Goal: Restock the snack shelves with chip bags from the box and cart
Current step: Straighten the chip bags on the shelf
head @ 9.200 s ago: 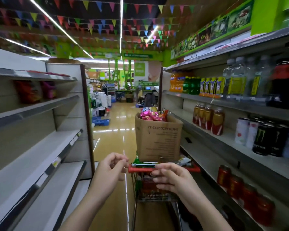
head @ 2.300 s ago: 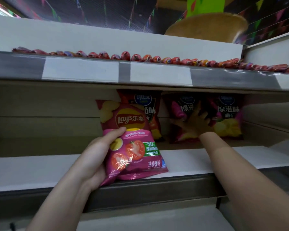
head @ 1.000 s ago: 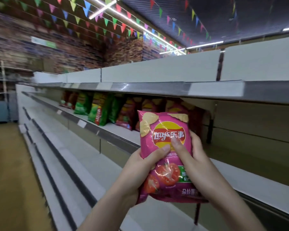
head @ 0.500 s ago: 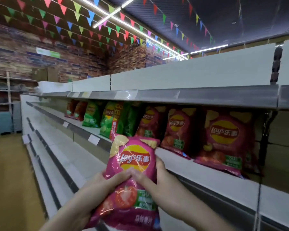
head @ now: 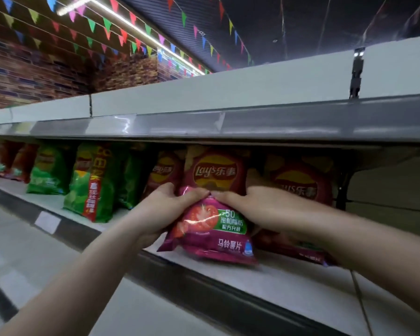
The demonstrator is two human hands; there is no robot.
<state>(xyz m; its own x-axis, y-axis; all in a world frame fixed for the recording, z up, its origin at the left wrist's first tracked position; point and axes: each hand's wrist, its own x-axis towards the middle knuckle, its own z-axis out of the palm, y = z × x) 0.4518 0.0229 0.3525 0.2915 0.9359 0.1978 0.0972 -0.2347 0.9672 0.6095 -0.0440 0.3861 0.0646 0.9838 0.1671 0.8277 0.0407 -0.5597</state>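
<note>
Now both hands (head: 170,209) set bag (head: 214,214) near shelf edge (head: 204,280).

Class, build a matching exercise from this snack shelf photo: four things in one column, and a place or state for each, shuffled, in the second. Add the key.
Column 1
1. tomato chip bag
2. green chip bag
3. left hand
4. white price label

Column 2
A. stuck on the dark front edge of the shelf
B. gripped by both hands, bottom resting on the shelf
C. holds the left side of the tomato bag
D. stands upright on the shelf, left of the hands

Pairs: 1-B, 2-D, 3-C, 4-A
</note>
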